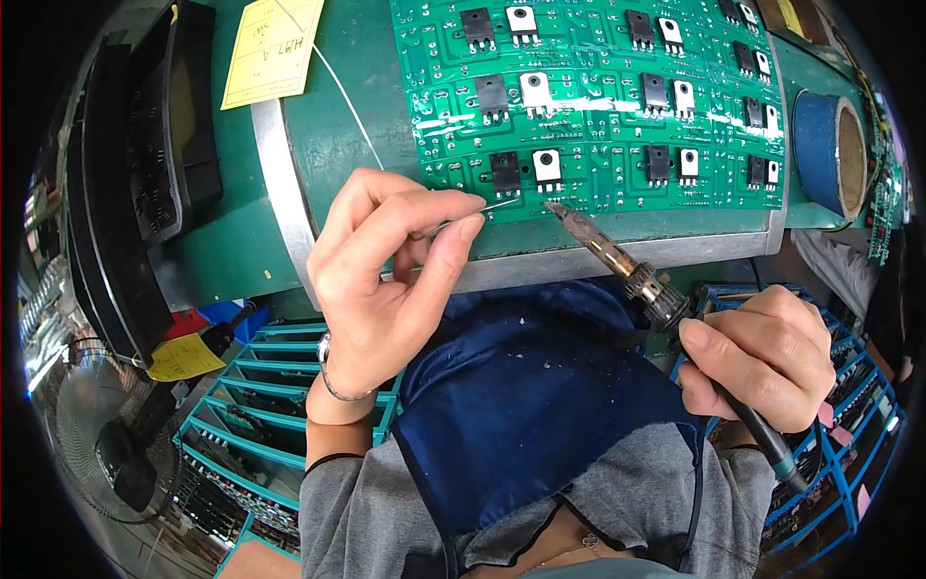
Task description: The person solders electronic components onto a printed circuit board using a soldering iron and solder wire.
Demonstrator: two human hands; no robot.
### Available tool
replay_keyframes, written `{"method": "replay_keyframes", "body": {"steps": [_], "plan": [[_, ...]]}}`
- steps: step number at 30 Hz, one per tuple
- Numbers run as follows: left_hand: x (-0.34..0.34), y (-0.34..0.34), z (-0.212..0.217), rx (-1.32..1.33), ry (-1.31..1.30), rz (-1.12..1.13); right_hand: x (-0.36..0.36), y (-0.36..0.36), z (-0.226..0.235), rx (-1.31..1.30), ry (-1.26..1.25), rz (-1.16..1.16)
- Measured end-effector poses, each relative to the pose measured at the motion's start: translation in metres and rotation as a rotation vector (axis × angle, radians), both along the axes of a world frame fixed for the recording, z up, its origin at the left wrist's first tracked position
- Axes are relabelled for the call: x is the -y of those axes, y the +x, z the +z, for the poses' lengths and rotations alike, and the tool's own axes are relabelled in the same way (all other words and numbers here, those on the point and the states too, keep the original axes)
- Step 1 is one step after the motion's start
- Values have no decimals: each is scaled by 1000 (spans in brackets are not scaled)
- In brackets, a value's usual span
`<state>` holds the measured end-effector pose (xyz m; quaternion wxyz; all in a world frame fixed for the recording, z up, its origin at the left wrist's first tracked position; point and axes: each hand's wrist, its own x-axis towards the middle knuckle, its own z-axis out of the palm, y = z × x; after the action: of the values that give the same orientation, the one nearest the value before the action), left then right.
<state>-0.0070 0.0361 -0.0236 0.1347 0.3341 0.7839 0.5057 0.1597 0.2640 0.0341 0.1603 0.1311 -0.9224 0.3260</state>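
Note:
My left hand [391, 261] pinches a thin solder wire [352, 111] between thumb and forefinger. The wire's short end sticks out toward the pins of a black transistor [504, 172] on the near row of a green circuit board panel [603, 174]. In my right hand [762, 357] is a soldering iron [627, 270], gripped by its handle like a pen. Its tip points up and left, close to the pins of a white-faced transistor [547, 168]. Whether the tip touches metal, I cannot tell. Several more black and white-faced transistor pairs stand in rows across the panel.
A metal strip [540, 265] edges the green bench. A blue roll [828, 154] stands right of the panel. Yellow paper slips [273, 53] and black bins [174, 125] lie to the left. Below are teal racks [256, 415], a fan [106, 434] and a blue rack [858, 444].

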Motion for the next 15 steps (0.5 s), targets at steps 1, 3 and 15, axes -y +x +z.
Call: {"method": "replay_keyframes", "body": {"steps": [1,3,15], "plan": [[1,1,1,-20,-38,20,0,1,-1,-2,-2,4],[2,2,0,-15,-33,30,0,2,-1,2,-1,-11],[-7,9,-1,-84,-30,-11,-4,-1,0,24,12,6]]}}
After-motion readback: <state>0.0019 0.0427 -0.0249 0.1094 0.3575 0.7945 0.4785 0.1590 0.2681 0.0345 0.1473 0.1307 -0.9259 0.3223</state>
